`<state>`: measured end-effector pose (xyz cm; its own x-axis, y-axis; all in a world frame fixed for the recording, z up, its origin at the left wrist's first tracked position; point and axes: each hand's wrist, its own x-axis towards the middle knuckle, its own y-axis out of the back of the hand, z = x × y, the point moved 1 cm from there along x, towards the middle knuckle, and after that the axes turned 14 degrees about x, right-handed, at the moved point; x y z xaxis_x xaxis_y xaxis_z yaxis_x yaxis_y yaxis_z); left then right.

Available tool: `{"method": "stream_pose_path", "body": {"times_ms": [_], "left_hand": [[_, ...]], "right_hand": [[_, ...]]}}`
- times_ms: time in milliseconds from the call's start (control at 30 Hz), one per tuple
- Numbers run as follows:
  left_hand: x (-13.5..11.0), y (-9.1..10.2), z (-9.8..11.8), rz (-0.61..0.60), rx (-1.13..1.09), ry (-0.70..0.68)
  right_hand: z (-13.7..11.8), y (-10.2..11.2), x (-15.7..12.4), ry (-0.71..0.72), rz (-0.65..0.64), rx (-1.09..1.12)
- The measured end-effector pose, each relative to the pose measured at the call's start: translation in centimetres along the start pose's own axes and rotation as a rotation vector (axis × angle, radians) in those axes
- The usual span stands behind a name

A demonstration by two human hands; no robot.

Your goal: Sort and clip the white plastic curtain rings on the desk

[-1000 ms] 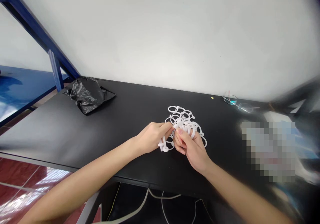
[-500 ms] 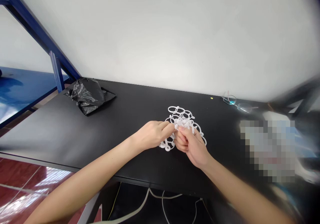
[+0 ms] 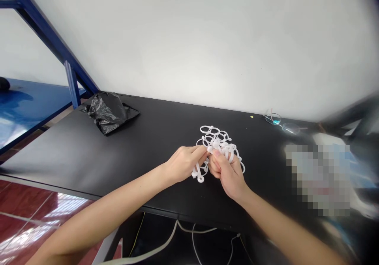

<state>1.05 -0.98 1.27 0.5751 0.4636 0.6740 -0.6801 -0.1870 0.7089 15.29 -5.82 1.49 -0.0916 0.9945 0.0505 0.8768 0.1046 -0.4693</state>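
A tangle of white plastic rings [image 3: 217, 140] lies on the black table [image 3: 142, 138], a little right of centre. My left hand [image 3: 183, 163] pinches the near left part of the tangle between thumb and fingers. Opposite it, my right hand [image 3: 226, 170] has its fingers curled round rings on the near right side. The two hands touch at the fingertips, and a short end of linked rings [image 3: 199, 175] hangs below them just above the tabletop. The far rings rest flat on the table.
A crumpled black plastic bag [image 3: 108, 111] sits at the table's far left. A pair of glasses [image 3: 280, 122] lies by the white wall at far right, near a small yellow speck [image 3: 251, 117]. Blue metal frame [image 3: 71, 85] stands left; cables [image 3: 183, 241] hang under the table.
Both hands stay on the ring tangle and shift only slightly. The hanging end of rings has dropped a little lower. The camera view has drifted slightly.
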Motion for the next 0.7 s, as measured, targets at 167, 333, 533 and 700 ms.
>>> {"method": "stream_pose_path", "body": {"times_ms": [167,333,533,700], "left_hand": [[0.2,0.0,-0.5,-0.127,-0.208,0.197],[0.1,0.2,-1.5,-0.177,-0.104,0.177],[0.3,0.8,-1.9,-0.040,0.113,0.048],[-0.2,0.4,-1.5,0.010,0.073,0.087]], "right_hand": [[-0.5,0.0,0.2,-0.051,-0.036,0.006],[-1.6,0.5,0.8,-0.280,-0.119,0.068],[-2.6,0.2,1.1,-0.431,-0.140,0.177],[-1.8,-0.4,-0.2,-0.188,-0.085,0.058]]}}
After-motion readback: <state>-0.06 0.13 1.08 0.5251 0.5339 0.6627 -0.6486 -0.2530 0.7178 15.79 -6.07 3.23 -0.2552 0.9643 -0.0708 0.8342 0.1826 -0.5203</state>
